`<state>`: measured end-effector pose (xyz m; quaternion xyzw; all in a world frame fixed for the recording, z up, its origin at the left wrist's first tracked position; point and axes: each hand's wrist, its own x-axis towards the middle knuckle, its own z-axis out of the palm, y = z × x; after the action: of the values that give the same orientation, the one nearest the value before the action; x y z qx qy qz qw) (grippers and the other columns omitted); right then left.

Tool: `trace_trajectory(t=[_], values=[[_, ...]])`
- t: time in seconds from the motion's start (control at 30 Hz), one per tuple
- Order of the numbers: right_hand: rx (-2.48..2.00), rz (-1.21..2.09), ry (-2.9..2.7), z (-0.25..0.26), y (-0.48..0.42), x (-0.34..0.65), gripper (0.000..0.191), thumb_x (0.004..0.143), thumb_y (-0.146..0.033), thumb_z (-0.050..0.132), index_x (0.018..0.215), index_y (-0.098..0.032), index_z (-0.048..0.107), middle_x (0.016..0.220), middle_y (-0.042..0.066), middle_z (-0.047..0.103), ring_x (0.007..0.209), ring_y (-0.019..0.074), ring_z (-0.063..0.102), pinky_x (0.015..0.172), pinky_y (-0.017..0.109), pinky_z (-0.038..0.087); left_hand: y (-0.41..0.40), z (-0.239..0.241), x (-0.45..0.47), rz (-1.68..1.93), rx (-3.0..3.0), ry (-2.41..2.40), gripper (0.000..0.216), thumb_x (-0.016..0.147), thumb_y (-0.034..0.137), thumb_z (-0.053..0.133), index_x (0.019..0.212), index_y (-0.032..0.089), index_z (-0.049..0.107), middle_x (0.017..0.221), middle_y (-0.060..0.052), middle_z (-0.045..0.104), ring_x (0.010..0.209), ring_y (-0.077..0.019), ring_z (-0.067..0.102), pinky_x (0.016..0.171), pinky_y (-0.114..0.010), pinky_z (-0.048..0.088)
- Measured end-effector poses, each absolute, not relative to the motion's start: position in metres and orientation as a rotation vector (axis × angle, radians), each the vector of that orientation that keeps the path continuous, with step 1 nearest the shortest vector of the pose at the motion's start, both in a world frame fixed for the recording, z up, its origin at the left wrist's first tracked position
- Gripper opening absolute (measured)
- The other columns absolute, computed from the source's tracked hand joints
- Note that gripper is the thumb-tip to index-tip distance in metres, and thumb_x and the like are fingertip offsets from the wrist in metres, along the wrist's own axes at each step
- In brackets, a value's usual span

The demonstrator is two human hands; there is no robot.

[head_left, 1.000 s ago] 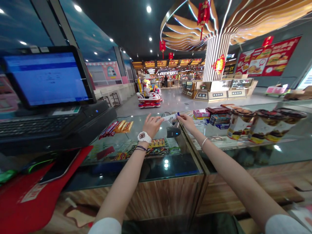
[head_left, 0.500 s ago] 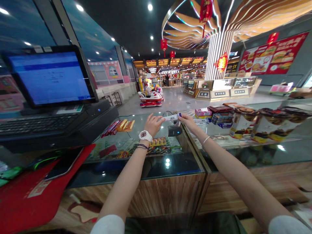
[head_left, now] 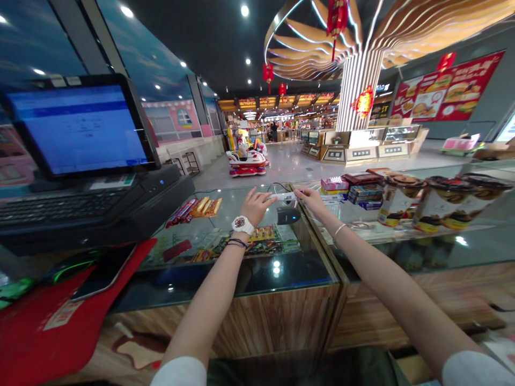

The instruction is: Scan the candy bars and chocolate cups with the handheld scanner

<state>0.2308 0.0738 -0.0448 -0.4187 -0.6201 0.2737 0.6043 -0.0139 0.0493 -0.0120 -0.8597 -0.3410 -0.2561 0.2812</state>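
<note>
Both my arms reach out over the glass counter (head_left: pixel 225 252). My left hand (head_left: pixel 256 205), with a white watch on its wrist, pinches the left end of a small white packet (head_left: pixel 285 197). My right hand (head_left: pixel 311 200), a thin bracelet on the wrist, pinches the packet's right end. The packet is held level just above a black barcode scanner (head_left: pixel 287 215) that stands on the counter between my hands.
A till screen (head_left: pixel 78 128) with keyboard sits at the left, a phone (head_left: pixel 102 273) on a red mat (head_left: pixel 52 321) in front of it. Snack bars (head_left: pixel 195 209) lie on the glass. Small boxes (head_left: pixel 354 192) and cups (head_left: pixel 426 206) stand at the right.
Both hands have lowered the white packet slightly toward the scanner. Otherwise little has moved.
</note>
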Motion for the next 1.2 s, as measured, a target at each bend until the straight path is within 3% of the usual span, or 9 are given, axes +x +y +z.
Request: trace_trajectory(t=[0.1,0.17,0.27,0.4,0.63,0.93,1.2], values=[[-0.986,0.523,-1.51,-0.043,0.075,0.239,0.036,0.088,-0.048,0.052,0.094,-0.018,0.071,0.094,0.006,0.073,0.09,0.0217,0.064,0.086,0.036,0.049,0.05,-0.011,-0.017,-0.708,-2.303,-0.959,0.039,0.091,0.011,0.051,0.121,0.03,0.067,0.127,-0.005,0.068,0.112,-0.0212,0.062,0.115,-0.052,0.036],[-1.028,0.402,-1.634,-0.044,0.077,0.248,0.028,0.089,-0.031,0.05,0.105,-0.019,0.07,0.106,0.008,0.073,0.099,0.0228,0.065,0.095,0.041,0.048,0.051,-0.011,-0.02,-0.726,-2.298,-0.987,0.038,0.091,0.011,0.051,0.119,0.03,0.068,0.127,-0.005,0.069,0.112,-0.0218,0.062,0.115,-0.053,0.036],[-1.086,0.249,-1.928,-0.051,0.08,0.26,0.044,0.078,-0.01,0.053,0.119,-0.02,0.066,0.124,0.01,0.069,0.115,0.0254,0.062,0.105,0.047,0.044,0.053,-0.013,-0.023,-0.75,-2.3,-1.015,0.038,0.091,0.011,0.05,0.118,0.029,0.069,0.125,-0.006,0.069,0.111,-0.022,0.062,0.115,-0.054,0.036],[-1.061,0.236,-2.229,-0.063,0.083,0.262,0.065,0.067,0.003,0.052,0.127,-0.02,0.064,0.134,0.01,0.063,0.126,0.0258,0.057,0.111,0.046,0.042,0.056,-0.015,-0.028,-0.753,-2.295,-1.042,0.038,0.09,0.011,0.05,0.119,0.029,0.068,0.126,-0.005,0.069,0.109,-0.0211,0.063,0.116,-0.052,0.034],[-0.897,0.262,-2.397,-0.069,0.086,0.254,0.072,0.063,0.006,0.047,0.126,-0.021,0.066,0.134,0.008,0.064,0.128,0.0243,0.056,0.113,0.045,0.039,0.061,-0.017,-0.032,-0.755,-2.284,-1.108,0.039,0.09,0.01,0.049,0.118,0.029,0.068,0.125,-0.004,0.069,0.11,-0.0211,0.063,0.115,-0.051,0.034],[-0.885,0.158,-2.456,-0.069,0.083,0.248,0.058,0.07,0.0,0.055,0.123,-0.019,0.068,0.122,0.014,0.062,0.118,0.0284,0.058,0.105,0.049,0.043,0.062,-0.019,-0.034,-0.749,-2.279,-1.11,0.039,0.09,0.01,0.049,0.117,0.029,0.068,0.124,-0.004,0.069,0.109,-0.0213,0.064,0.115,-0.051,0.034],[-0.761,0.253,-2.468,-0.074,0.081,0.233,0.067,0.065,0.001,0.055,0.13,-0.018,0.061,0.134,0.014,0.056,0.127,0.0274,0.052,0.111,0.047,0.039,0.066,-0.022,-0.039,-0.774,-2.268,-1.144,0.038,0.089,0.01,0.049,0.116,0.029,0.068,0.122,-0.004,0.07,0.107,-0.0207,0.065,0.114,-0.051,0.035]])
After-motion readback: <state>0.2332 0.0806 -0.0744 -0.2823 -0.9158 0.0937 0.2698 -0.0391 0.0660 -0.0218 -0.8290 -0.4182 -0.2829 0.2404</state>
